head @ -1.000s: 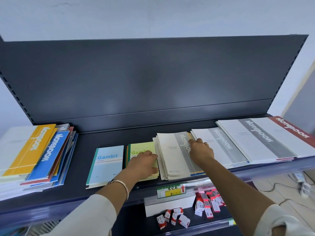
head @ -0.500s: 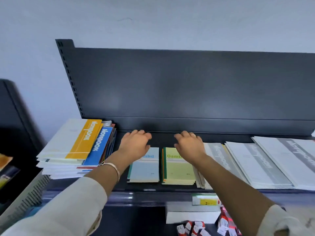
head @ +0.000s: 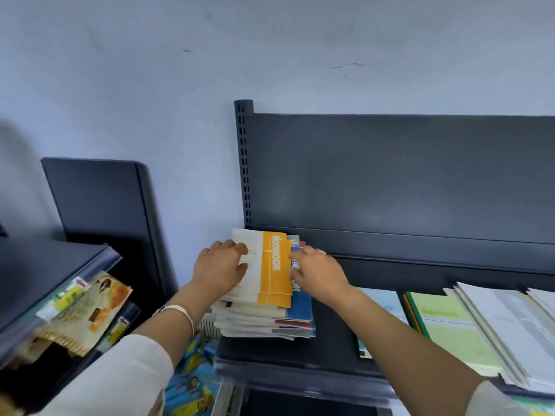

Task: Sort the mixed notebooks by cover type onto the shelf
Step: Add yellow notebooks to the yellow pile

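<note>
Left to right: one neighbouring rack holding coloured packets. One left hand, one bracelet at its wrist, rests with relaxed fingers on the white part of the orange-banded notebook. This tops one mixed stack at the left end of the shelf. One right hand touches the blue notebook beneath; whether it grips cannot be told. Beyond lie two small notebooks, one pale blue and one green, then overlapping white-grey notebooks.
</note>
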The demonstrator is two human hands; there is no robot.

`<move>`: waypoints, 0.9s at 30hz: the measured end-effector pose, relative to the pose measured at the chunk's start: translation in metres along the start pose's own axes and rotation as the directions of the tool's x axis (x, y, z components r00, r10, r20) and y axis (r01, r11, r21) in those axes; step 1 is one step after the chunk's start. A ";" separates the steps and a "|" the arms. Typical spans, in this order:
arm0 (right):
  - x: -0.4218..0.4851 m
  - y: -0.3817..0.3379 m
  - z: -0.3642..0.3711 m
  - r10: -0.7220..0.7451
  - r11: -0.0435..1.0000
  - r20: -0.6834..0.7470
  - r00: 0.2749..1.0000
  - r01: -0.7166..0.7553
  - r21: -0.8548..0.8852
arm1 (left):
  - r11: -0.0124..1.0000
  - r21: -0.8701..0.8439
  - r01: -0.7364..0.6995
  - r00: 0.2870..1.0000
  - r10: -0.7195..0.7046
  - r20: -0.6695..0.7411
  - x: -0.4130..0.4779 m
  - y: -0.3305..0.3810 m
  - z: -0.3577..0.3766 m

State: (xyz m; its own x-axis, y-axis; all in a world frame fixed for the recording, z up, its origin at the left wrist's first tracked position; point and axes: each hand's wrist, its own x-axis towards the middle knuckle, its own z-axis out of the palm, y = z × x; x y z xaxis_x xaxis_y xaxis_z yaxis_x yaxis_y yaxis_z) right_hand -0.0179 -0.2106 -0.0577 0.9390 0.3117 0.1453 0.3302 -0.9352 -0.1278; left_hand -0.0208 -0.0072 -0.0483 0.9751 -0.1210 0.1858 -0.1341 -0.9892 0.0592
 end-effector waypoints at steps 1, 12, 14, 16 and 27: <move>0.004 -0.007 0.002 0.003 1.000 0.020 1.000 -0.004 0.023 | 0.999 -0.032 0.021 1.000 -0.021 0.013 0.001 -0.009 0.003; 0.048 -0.031 0.031 0.326 0.856 0.289 0.900 -0.410 0.314 | 0.864 -0.429 0.263 0.965 -0.228 0.132 0.013 -0.044 0.033; 0.050 -0.026 0.031 0.333 0.807 0.332 0.882 -0.449 0.383 | 0.830 -0.483 0.278 0.960 -0.239 0.142 0.015 -0.046 0.035; 0.053 -0.020 0.029 0.334 0.783 0.339 0.879 -0.460 0.418 | 0.802 -0.520 0.292 0.956 -0.247 0.156 0.018 -0.045 0.036; 0.049 0.005 0.015 0.510 0.750 0.131 0.850 -0.514 0.417 | 0.824 -0.480 0.300 0.947 -0.199 0.251 0.026 -0.026 0.039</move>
State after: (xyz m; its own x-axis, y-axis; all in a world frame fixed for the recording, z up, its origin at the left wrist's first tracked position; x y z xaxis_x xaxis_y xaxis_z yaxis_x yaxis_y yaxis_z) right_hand 0.0309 -0.1977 -0.0657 0.9793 -0.1895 -0.0705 -0.1948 -0.7910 -0.5800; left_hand 0.0146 0.0127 -0.0834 0.9947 0.0611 -0.0823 0.0975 -0.8122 0.5752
